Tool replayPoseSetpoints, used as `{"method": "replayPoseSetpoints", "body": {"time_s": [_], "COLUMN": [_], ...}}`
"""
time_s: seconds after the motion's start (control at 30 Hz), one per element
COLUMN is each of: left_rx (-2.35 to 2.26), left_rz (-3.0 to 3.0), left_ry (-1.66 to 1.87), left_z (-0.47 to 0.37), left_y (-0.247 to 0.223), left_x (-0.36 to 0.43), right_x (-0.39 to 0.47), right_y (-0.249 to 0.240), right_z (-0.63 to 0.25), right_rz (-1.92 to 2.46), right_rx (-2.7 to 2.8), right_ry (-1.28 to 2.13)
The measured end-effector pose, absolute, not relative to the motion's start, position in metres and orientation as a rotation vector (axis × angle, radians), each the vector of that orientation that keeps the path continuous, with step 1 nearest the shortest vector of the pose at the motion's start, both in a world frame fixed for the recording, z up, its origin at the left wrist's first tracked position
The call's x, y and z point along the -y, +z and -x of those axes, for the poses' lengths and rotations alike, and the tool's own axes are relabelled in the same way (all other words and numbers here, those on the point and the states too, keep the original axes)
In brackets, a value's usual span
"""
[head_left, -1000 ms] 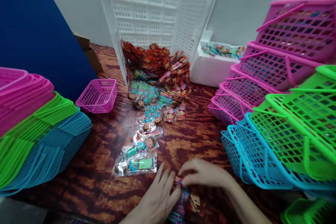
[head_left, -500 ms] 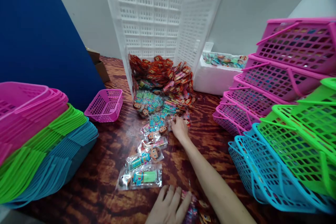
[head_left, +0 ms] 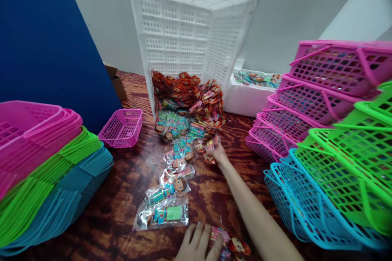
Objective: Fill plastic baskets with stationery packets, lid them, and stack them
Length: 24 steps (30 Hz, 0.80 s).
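Observation:
Near the bottom edge, my left hand [head_left: 199, 245] lies with fingers spread, its fingertips by pink packets with red-haired figures [head_left: 234, 246]. Farther forward, my right hand [head_left: 218, 153] is closed on a pink and yellow packet [head_left: 211, 143] at the right side of the packet row. Blue-green figure packets [head_left: 171, 214] in clear wrappers run from the front toward a white crate. That crate [head_left: 176, 45] lies on its side, its opening facing me, with a heap of red-haired figure packets [head_left: 180, 87] spilling out. The fingertips of my right hand are partly hidden.
A single pink basket [head_left: 122, 128] sits left of the crate. Nested pink, green and blue baskets [head_left: 70, 155] stand at left. Filled baskets [head_left: 330, 102] are stacked at right. Behind is a white foam box [head_left: 248, 98] of packets; a blue panel [head_left: 45, 40] rises at left.
My right hand has moved slightly right and pulled a packet away from the row. My left hand has shifted slightly down and right, and more of the pink packets beside it shows.

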<state>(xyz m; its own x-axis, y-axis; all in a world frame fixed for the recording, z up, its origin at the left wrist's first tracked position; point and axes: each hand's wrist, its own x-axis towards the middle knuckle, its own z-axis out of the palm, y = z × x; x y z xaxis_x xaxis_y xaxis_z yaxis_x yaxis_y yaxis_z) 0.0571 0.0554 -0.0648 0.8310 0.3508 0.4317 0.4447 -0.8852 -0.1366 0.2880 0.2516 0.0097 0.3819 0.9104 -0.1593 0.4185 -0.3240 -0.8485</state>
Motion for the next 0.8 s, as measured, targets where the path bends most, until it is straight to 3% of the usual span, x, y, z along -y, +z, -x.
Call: {"method": "replayPoseSetpoints", "body": {"time_s": [0.17, 0.37, 0.57, 0.8], "left_rx": [0.639, 0.831, 0.927, 0.887], "left_rz": [2.970, 3.334, 3.407, 3.400], "left_ry": [-0.334, 0.046, 0.084, 0.050], "left_z": [-0.057, -0.061, -0.059, -0.055], "left_y": [-0.044, -0.006, 0.009, 0.019], "left_x": [-0.052, -0.049, -0.045, -0.044], "right_x": [-0.168, -0.141, -0.137, -0.067], "right_y": [0.007, -0.002, 0.020, 0.034], "right_z": [-0.333, -0.340, -0.320, -0.287], "right_rz": [1.829, 1.864, 1.807, 1.893], "right_rx": [1.283, 1.307, 1.474, 1.974], "right_ry": [1.170, 1.228, 1.155, 0.680]}}
